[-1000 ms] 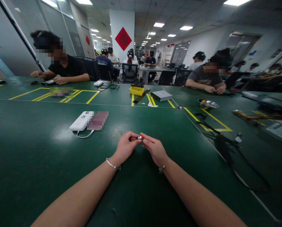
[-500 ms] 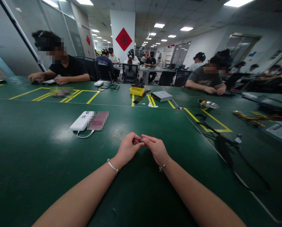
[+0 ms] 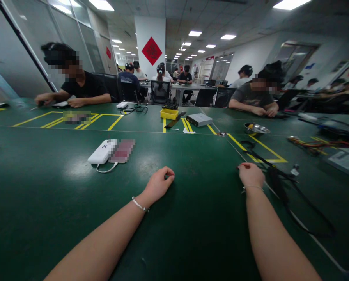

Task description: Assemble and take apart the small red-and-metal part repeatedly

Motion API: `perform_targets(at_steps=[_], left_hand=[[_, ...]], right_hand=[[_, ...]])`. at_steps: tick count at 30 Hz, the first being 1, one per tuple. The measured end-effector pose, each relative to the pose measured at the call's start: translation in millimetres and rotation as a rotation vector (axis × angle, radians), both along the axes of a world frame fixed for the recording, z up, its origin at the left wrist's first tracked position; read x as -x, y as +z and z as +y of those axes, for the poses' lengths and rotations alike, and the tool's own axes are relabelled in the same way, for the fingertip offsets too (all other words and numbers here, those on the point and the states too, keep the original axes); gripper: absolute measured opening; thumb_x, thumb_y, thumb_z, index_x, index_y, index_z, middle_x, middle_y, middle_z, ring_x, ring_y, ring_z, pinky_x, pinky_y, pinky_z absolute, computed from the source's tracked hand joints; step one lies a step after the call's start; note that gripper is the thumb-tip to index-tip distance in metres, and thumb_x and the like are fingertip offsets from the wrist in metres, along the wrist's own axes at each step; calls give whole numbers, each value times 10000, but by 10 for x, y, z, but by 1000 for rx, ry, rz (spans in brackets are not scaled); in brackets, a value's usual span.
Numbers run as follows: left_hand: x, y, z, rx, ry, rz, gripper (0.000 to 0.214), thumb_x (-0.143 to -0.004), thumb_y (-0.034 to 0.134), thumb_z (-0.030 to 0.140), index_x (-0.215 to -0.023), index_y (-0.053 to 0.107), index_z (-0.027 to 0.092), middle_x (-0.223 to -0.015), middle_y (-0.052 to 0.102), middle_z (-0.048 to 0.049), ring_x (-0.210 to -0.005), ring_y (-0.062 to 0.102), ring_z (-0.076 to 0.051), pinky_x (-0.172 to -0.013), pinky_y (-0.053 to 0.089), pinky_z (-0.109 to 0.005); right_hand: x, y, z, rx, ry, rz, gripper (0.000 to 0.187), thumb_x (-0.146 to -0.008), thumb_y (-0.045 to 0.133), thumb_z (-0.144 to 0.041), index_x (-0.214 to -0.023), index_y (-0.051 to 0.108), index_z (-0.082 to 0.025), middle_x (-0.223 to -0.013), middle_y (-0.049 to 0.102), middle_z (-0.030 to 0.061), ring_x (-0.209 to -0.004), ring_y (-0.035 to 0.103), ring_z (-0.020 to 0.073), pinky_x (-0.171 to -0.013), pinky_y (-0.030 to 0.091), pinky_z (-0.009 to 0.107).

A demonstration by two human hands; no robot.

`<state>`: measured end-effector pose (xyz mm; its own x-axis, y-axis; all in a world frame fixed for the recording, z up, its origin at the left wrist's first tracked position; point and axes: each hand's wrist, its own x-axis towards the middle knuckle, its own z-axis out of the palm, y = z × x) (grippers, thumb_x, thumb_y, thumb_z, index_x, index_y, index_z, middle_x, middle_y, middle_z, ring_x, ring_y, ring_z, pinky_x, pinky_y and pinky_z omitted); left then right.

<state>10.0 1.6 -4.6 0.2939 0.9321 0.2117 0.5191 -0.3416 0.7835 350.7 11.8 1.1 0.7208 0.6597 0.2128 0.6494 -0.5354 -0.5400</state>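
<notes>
My left hand point(image 3: 160, 183) rests over the green table point(image 3: 188, 218), fingers loosely curled. A gap shows between its thumb and forefinger, with nothing visible in it. Well to the right, my right hand point(image 3: 252, 175) is closed in a pinch near the table seam, left of a black strap point(image 3: 275, 183). A tiny dark bit shows at its fingertips, too small to name. Both wrists wear bracelets.
A white power bank point(image 3: 101, 152) is cabled to a blurred-out flat item. Further back are a yellow bin point(image 3: 169, 114), a grey box point(image 3: 199, 119) and a metal dish point(image 3: 256, 128). Coloured wires point(image 3: 309, 143) lie at right. Two people sit across the table.
My hands were together around a small thing with a reddish spot. My right hand has moved away to the right; my left has stayed nearly in place.
</notes>
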Motion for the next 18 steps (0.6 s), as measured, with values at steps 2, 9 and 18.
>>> perform_targets(at_steps=[2, 9, 18], left_hand=[[8, 22, -8, -6, -4, 56, 129, -753, 451, 261, -791, 557, 197, -816, 602, -3, -781, 541, -148, -712, 401, -272], [29, 50, 7, -59, 11, 163, 215, -778, 418, 333, -760, 584, 197, -811, 619, -15, -795, 542, -165, -713, 388, -273], [42, 34, 39, -122, -32, 205, 276, -812, 362, 292, -871, 615, 199, -937, 621, -26, -903, 528, -165, -835, 372, -284]], right_hand=[[-108, -51, -17, 81, -57, -5, 235, -664, 468, -298, -815, 618, -199, -810, 627, 86, -740, 551, 228, -632, 404, 332], [-118, -71, -53, 162, -200, -33, 293, -660, 446, -299, -794, 656, -144, -877, 596, 195, -913, 503, 338, -674, 416, 424], [366, 27, 16, -178, 220, -349, 371, -742, 332, -219, -986, 600, -139, -1136, 533, 86, -1114, 377, 240, -929, 285, 432]])
